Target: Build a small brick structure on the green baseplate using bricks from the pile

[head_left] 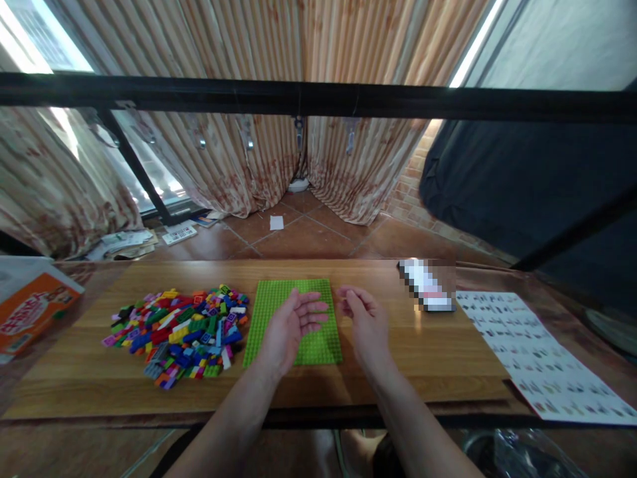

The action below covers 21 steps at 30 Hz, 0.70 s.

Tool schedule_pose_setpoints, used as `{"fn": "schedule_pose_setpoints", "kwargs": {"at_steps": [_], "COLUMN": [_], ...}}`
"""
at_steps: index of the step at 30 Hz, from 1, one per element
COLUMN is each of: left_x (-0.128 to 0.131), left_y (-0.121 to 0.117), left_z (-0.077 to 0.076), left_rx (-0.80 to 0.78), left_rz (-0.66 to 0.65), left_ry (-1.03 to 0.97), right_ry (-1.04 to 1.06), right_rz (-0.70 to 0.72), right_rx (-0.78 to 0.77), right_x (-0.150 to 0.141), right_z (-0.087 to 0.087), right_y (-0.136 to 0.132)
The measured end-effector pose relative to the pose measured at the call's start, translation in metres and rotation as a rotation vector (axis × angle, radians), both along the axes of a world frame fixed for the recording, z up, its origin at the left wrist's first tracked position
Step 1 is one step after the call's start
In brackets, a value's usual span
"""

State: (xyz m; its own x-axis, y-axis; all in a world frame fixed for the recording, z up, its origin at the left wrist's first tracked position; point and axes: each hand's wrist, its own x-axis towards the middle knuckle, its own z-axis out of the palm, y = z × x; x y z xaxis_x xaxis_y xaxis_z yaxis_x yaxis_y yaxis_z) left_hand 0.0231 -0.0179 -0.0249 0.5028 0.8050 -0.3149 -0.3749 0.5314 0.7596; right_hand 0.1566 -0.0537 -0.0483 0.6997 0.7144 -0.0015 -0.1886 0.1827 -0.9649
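A green studded baseplate (279, 302) lies flat in the middle of the wooden table (124, 392). My left hand (288, 328) hovers over the plate's right half, fingers stretched out and apart, holding nothing. My right hand (365, 318) is just right of the plate's edge, fingers loosely curled and apart, with nothing in it. The two hands face each other a short gap apart. A heap of several small coloured bricks (179, 332) lies left of the plate.
An orange and white box (32, 312) sits at the table's far left. A pixelated oblong object (426, 285) lies at the back right. A printed sheet (537, 352) covers the right end. A black bar (318, 99) crosses overhead; curtains hang behind.
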Motion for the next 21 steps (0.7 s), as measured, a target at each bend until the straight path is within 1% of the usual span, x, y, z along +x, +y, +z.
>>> {"fn": "schedule_pose_setpoints", "kwargs": {"at_steps": [2,4,7,11,15,18,21], "left_x": [0.003,0.003,0.000,-0.008,-0.017,-0.025,-0.037], "left_y": [-0.005,-0.008,-0.008,-0.006,-0.004,-0.001,0.006], "left_z": [-0.003,-0.005,-0.006,-0.005,-0.005,-0.006,-0.004], "left_rx": [0.011,0.032,0.038,0.025,0.030,0.046,0.074], "left_rz": [-0.033,-0.025,0.004,0.040,0.075,0.123,0.195], "left_ry": [-0.016,-0.026,-0.043,-0.043,-0.024,0.010,0.021], "right_ry": [-0.003,-0.006,0.012,0.057,0.051,0.072,0.071], "right_rz": [0.095,0.133,0.142,0.174,0.188,0.198,0.245], "right_rx": [-0.017,-0.029,-0.028,-0.023,-0.029,-0.037,-0.039], "right_x": [-0.019,-0.030,-0.038,-0.044,-0.051,-0.060,-0.072], "right_z": [0.003,0.006,0.006,0.003,-0.001,-0.001,-0.002], "right_y": [-0.001,0.000,0.003,0.009,0.012,0.014,0.018]}}
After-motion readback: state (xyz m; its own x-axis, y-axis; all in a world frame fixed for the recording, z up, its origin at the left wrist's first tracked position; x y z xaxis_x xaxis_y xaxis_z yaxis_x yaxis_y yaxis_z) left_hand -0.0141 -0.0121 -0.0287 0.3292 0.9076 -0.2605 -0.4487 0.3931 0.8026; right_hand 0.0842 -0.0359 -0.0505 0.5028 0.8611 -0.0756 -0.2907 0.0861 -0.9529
